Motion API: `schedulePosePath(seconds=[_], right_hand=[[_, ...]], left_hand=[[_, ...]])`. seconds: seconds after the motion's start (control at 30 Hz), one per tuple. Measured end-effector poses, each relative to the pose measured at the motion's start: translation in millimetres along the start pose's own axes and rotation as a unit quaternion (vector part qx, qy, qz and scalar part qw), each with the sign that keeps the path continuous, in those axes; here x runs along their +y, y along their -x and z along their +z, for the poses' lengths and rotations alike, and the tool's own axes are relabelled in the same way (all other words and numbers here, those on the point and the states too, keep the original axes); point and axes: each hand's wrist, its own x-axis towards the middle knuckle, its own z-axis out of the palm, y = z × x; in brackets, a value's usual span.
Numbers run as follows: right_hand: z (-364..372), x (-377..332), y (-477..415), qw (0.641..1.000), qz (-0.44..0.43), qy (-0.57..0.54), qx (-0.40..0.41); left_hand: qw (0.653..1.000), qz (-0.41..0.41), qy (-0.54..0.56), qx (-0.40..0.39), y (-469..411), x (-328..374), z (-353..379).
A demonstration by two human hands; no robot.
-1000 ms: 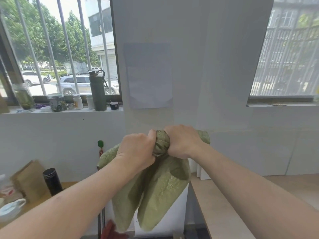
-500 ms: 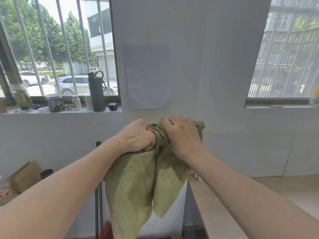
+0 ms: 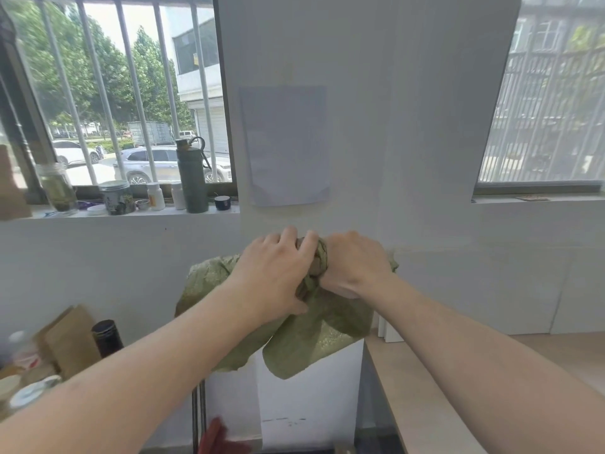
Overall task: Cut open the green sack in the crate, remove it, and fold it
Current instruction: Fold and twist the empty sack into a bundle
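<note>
Now both hands up at chest height before the white wall: left hand (image 3: 278, 273) and right hand (image 3: 352, 263) each clenched round the bunched green sack (image 3: 311, 339), knuckles nearly touching, loose cloth hanging below.

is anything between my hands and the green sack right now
Nothing visible is. Your left hand and right hand both grip the bunched green sack directly, held up in the air in front of the white wall.

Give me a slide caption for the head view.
Both hands, left hand and right hand, grip the bunched green sack in mid-air.
</note>
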Motion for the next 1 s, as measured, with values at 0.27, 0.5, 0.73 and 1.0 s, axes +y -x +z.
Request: schedulePosePath(seconds=[0.27,0.5,0.73,1.0], right_hand=[[-2,-9,2,0.997,-0.04,-0.003,-0.069],[5,-2,9,0.993,-0.096,0.044,0.047],[17,-8,9,0.976,-0.067,0.114,0.176],[16,-2,-3,0.953,-0.1,0.119,0.261]], left_hand=[[0.999,-0.02,-0.041,0.009,5,-7,22],[0.989,-0.122,0.079,-0.016,-7,-14,15],[0.915,-0.236,0.325,-0.034,-21,-20,-2],[0.817,-0.196,0.517,-0.161,-11,-17,-24]])
